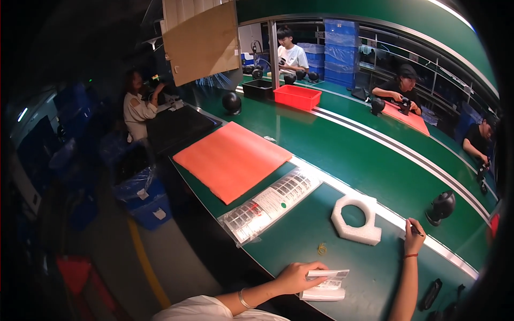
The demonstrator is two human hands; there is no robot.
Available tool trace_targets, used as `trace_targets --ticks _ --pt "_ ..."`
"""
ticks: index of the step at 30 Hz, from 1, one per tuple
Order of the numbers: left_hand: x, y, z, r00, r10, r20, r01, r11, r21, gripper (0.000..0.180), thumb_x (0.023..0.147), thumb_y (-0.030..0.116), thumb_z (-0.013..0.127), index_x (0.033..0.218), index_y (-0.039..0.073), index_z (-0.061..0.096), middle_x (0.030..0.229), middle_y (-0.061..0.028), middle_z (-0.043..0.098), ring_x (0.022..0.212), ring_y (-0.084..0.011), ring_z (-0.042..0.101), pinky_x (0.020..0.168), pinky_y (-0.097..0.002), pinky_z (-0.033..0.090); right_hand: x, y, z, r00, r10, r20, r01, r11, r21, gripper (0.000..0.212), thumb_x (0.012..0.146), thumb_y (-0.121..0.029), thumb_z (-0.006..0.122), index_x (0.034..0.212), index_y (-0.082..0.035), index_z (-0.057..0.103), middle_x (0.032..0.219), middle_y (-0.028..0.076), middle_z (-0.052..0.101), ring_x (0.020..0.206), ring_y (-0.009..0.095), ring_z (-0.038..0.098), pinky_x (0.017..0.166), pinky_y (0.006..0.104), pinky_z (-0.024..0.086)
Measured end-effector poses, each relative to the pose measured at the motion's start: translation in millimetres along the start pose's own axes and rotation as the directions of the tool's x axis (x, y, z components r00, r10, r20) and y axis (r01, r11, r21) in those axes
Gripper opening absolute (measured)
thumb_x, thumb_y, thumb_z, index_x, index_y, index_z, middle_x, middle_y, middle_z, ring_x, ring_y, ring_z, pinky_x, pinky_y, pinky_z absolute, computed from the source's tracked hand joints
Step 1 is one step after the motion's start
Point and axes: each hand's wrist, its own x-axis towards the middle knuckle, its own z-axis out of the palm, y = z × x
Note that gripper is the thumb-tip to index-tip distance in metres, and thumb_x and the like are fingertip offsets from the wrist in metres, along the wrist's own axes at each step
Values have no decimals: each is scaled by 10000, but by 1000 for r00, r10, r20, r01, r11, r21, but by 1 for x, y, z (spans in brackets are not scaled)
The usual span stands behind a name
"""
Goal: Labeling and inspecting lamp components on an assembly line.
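Observation:
My left hand (pixel 295 277) rests near the front edge of the green table (pixel 353 160) and pinches the top sheet of a small stack of white paper labels (pixel 324 283). My right hand (pixel 413 239) is stretched out to the right, fingers closed around a thin dark pen (pixel 417 230) whose tip is at the table's grey strip. A white foam ring block (pixel 356 218) lies between the two hands, farther back. A small yellow rubber band (pixel 322 249) lies just beyond my left hand.
A clear sleeve of printed sheets (pixel 270 203) and an orange foam mat (pixel 231 158) lie to the left. A black dome-shaped device (pixel 441 207) stands right of my right hand. A red bin (pixel 297 97) and other seated people are farther back. A blue crate (pixel 147 200) stands on the floor.

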Motion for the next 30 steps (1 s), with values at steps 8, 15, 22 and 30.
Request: trace_targets --ticks 8,15,22,30 --pt "-3 2 -2 1000 20 -19 -21 1000 -10 255 830 248 679 1034 103 628 918 -107 693 830 -259 679 725 -318 526 -2 -6 -1 998 -40 42 43 997 -68 374 769 -32 686 1127 -87 594 701 54 583 608 149 563 612 270 471" --pt "-3 3 0 999 48 -12 -48 999 -2 261 826 253 684 1037 108 632 903 -104 692 819 -257 679 713 -319 525 -6 27 -6 991 -130 -25 128 989 -67 332 820 -10 640 1147 -56 605 883 100 633 759 161 613 688 280 487" --pt "-2 1 -3 997 -20 -72 19 1000 -17 230 775 169 737 971 75 662 853 -92 694 739 -201 686 649 -296 526 -1 10 10 999 -31 30 38 960 -278 192 888 -245 605 869 -56 634 768 157 650 686 324 628 587 386 471" --pt "8 2 5 999 15 -33 -15 1000 7 207 749 101 745 928 38 663 807 -102 693 721 -177 684 650 -280 530 5 12 0 913 312 262 -384 874 298 245 920 -235 564 862 2 575 626 47 578 489 102 530 461 239 422"
